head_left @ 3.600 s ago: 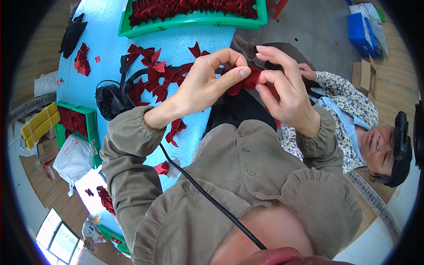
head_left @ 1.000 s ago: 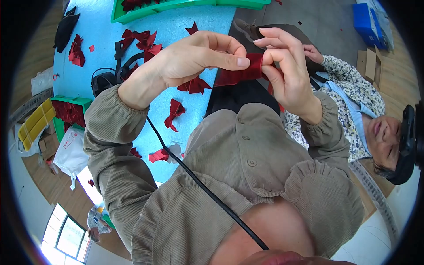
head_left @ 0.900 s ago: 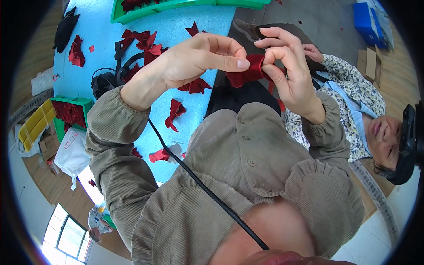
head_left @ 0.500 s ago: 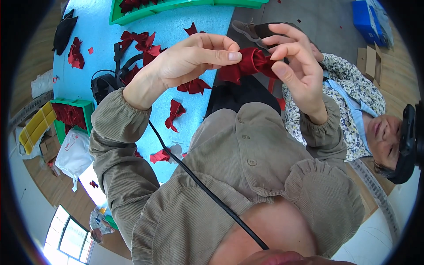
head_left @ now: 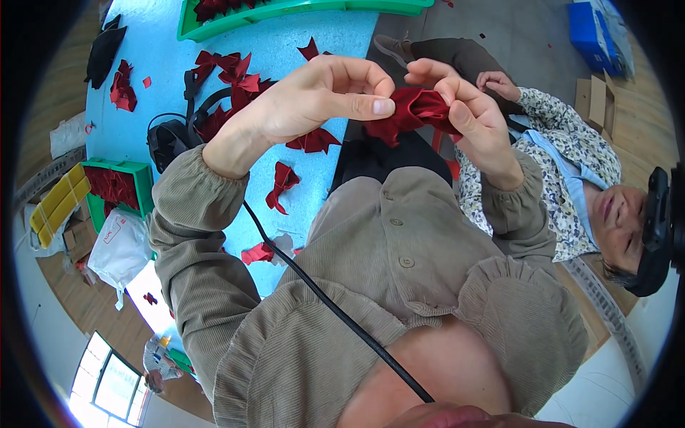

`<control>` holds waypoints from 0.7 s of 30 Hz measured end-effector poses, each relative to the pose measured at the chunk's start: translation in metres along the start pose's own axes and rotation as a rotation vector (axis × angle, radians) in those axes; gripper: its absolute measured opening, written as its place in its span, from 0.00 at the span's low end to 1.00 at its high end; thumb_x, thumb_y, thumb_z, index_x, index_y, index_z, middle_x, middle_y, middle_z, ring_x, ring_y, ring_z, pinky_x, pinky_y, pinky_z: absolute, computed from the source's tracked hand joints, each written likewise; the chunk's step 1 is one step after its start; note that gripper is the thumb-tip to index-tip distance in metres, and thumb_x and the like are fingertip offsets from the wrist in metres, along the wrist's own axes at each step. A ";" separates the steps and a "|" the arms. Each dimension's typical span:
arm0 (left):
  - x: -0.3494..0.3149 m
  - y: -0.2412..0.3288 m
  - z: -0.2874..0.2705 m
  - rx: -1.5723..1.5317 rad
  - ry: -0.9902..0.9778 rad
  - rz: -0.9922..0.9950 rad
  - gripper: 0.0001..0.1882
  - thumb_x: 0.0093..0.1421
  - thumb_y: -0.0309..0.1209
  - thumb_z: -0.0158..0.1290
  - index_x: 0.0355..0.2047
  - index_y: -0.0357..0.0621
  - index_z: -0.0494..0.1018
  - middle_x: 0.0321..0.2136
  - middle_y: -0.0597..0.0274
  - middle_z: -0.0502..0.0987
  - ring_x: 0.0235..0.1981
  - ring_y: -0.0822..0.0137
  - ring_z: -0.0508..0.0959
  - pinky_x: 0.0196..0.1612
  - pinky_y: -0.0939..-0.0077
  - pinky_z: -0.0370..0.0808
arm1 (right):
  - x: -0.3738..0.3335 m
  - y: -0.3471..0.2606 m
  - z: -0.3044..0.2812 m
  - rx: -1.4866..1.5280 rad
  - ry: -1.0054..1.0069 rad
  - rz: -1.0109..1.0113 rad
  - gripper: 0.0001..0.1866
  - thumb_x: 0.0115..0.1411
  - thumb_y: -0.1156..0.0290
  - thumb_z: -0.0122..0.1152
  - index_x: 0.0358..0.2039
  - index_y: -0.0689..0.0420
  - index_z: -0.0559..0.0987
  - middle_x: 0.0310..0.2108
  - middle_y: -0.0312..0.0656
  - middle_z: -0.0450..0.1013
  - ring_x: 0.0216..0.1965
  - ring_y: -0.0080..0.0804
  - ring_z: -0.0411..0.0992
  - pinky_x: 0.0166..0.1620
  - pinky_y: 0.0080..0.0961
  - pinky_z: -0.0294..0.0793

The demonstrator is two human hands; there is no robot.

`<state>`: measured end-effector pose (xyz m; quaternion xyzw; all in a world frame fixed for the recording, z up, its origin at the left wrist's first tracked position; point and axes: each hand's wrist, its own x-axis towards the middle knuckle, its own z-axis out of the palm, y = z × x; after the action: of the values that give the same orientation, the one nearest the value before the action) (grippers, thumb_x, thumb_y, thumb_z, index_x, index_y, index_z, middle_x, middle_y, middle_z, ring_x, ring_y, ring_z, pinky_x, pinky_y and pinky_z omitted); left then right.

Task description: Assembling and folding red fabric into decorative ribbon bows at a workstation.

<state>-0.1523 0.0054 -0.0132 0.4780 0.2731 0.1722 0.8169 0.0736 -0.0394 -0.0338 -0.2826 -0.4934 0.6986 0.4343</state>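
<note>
A dark red fabric bow [head_left: 410, 114] is held up between my two hands, above my lap and just past the table's edge. Its left part is pinched between the thumb and fingers of my left hand [head_left: 332, 100]. My right hand [head_left: 474, 118] grips the other end with thumb and fingers, partly covering it. The cloth between them looks folded and gathered. Beneath my left wrist, more red bows [head_left: 314, 140] lie on the blue table [head_left: 321, 182], one of them a single bow [head_left: 283, 187] nearer to me.
A green tray [head_left: 285, 10] with red bows stands at the table's far side, a green crate [head_left: 146, 182] of red pieces at the left. A black strapped item [head_left: 169, 139] lies beside my left forearm. Someone in a floral jacket [head_left: 571, 135] sits close on my right.
My right hand has closed onto the right end of the bow; its fingers were spread more loosely before. The bow has shifted slightly right and turned. The neighbour's hand is now more visible.
</note>
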 end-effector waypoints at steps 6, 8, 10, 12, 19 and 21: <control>0.003 -0.002 0.003 -0.010 0.071 0.018 0.10 0.53 0.34 0.56 0.28 0.40 0.71 0.24 0.72 0.71 0.28 0.82 0.69 0.33 0.88 0.65 | -0.003 -0.003 0.011 -0.100 0.167 -0.185 0.11 0.52 0.72 0.56 0.35 0.61 0.68 0.53 0.50 0.55 0.51 0.35 0.60 0.52 0.27 0.59; 0.005 -0.001 0.004 -0.019 0.075 0.016 0.10 0.53 0.34 0.56 0.28 0.40 0.71 0.24 0.72 0.71 0.28 0.82 0.69 0.33 0.88 0.65 | -0.004 -0.012 0.018 -0.456 0.251 -0.306 0.11 0.49 0.77 0.57 0.34 0.61 0.69 0.52 0.51 0.56 0.49 0.35 0.62 0.50 0.26 0.62; 0.007 0.002 0.008 0.007 0.120 0.000 0.10 0.53 0.34 0.56 0.28 0.40 0.71 0.23 0.72 0.71 0.28 0.82 0.69 0.32 0.88 0.65 | -0.004 -0.015 0.015 -0.611 0.242 -0.350 0.12 0.47 0.79 0.57 0.34 0.62 0.69 0.51 0.51 0.58 0.48 0.35 0.63 0.49 0.26 0.63; 0.009 0.005 0.012 0.028 0.139 -0.005 0.10 0.53 0.34 0.56 0.28 0.40 0.71 0.23 0.72 0.71 0.27 0.82 0.69 0.31 0.88 0.65 | -0.005 -0.019 0.012 -0.921 0.218 -0.432 0.14 0.44 0.83 0.57 0.34 0.62 0.69 0.49 0.51 0.60 0.45 0.35 0.65 0.46 0.26 0.66; 0.021 0.017 0.024 0.264 0.288 0.140 0.09 0.52 0.32 0.56 0.27 0.38 0.71 0.22 0.70 0.72 0.25 0.81 0.69 0.29 0.87 0.65 | 0.001 -0.015 0.003 -0.918 0.326 -0.373 0.16 0.41 0.85 0.56 0.34 0.63 0.70 0.47 0.52 0.63 0.44 0.37 0.67 0.45 0.26 0.67; 0.022 0.019 0.026 0.255 0.315 0.126 0.09 0.52 0.31 0.55 0.26 0.37 0.71 0.22 0.70 0.72 0.25 0.80 0.69 0.29 0.86 0.66 | 0.003 -0.019 0.006 -0.731 0.372 -0.312 0.16 0.41 0.85 0.55 0.33 0.63 0.70 0.47 0.52 0.63 0.44 0.38 0.67 0.45 0.26 0.67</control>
<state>-0.1196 0.0084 0.0077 0.5608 0.3865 0.2597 0.6846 0.0734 -0.0367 -0.0137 -0.4609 -0.6583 0.3412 0.4876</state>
